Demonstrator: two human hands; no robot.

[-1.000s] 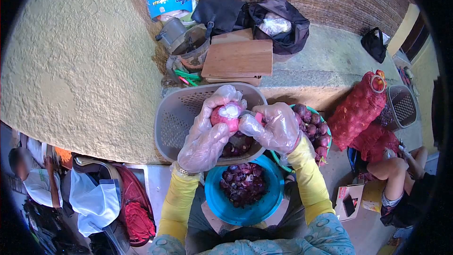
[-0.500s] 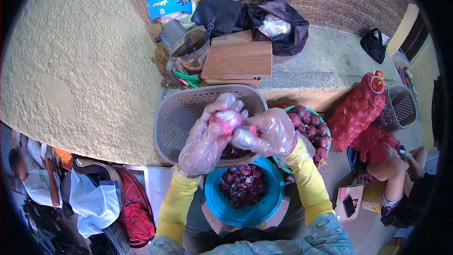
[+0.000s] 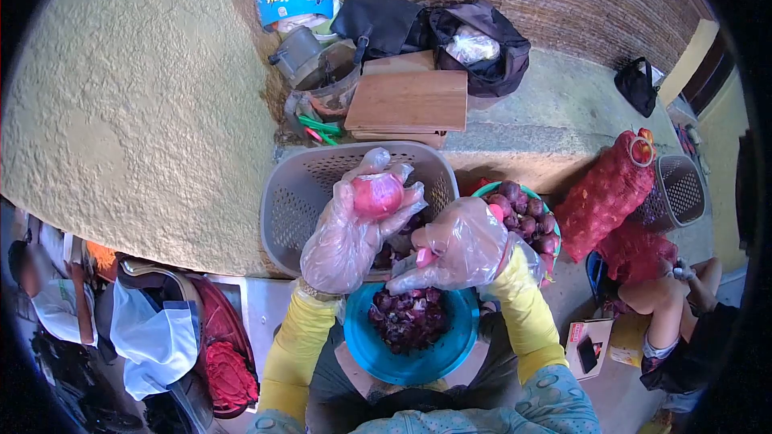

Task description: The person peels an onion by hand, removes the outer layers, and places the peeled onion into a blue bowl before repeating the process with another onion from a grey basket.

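Note:
A red onion [image 3: 377, 195] rests in my left hand [image 3: 342, 245], palm up over the grey perforated basket [image 3: 277, 229], fingers curled round it. My right hand [image 3: 462, 245] is closed round a pink-handled tool [image 3: 425, 257]; pink shows at both sides of the fist, and I cannot make out a blade. Both hands wear clear plastic gloves. Below them a blue basin [image 3: 465, 336] holds dark red onion skins [image 3: 408, 320]. More red onions [image 3: 527, 210] fill a green-rimmed basin just right of my right hand; the basket's contents are partly hidden by my hands.
Wooden boards [image 3: 406, 102], black bags [image 3: 482, 44] and a grey pot [image 3: 299, 56] stand on the ledge ahead. A red mesh sack [image 3: 607, 193] leans at the right, near a seated person [image 3: 683, 297]. Another person [image 3: 60, 297] is at far left, beyond the backpack [image 3: 221, 329].
My right hand has drawn back from the onion, down and to the right. My left hand has opened out a little, showing more of the onion's peeled-looking pink surface.

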